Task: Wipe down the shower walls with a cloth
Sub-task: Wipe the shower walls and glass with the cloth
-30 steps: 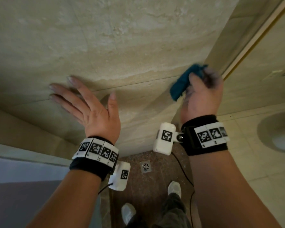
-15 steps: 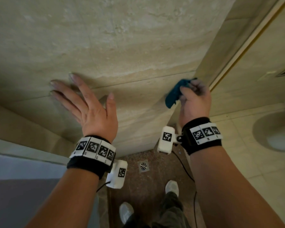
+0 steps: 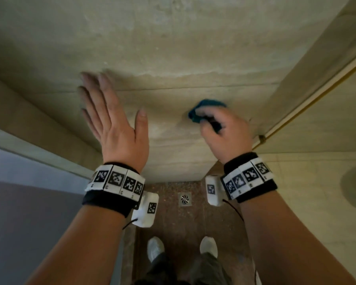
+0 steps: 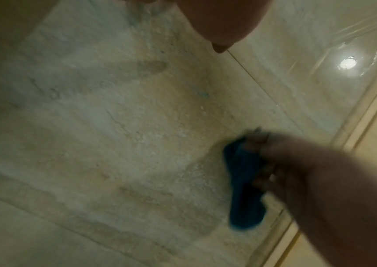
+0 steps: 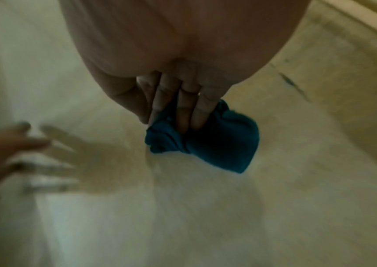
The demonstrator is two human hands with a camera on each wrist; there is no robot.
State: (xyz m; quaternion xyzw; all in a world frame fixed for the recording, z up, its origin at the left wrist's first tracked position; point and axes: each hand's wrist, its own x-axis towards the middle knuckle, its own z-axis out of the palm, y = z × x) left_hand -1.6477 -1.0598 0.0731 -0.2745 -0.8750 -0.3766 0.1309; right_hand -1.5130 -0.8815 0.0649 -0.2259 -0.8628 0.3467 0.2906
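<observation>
- Pressing against the beige stone shower wall (image 3: 173, 48), the bunched teal cloth (image 3: 197, 112) sits just below a horizontal tile seam, right of the wall's middle and short of the corner trim (image 3: 317, 95).
- The right hand (image 3: 226, 130) grasps the cloth: in the right wrist view its fingers (image 5: 183, 108) run down over the crumpled cloth (image 5: 205, 142) with the thumb at its side, and the fabric bulges out past the fingertips.
- The left hand (image 3: 115, 124) lies released, fingers straight and spread, flat toward the wall to the left of the cloth and well apart from it; whether the palm touches the stone cannot be told.
- In the left wrist view the cloth (image 4: 244, 184) hangs from the blurred right hand (image 4: 285, 162) against the mottled tile.
- Both wrists carry black bands with square-patterned markers.
- Below, a reddish speckled floor (image 3: 193, 223) holds a square drain (image 3: 184, 199), with two white shoes nearer the bottom edge.
</observation>
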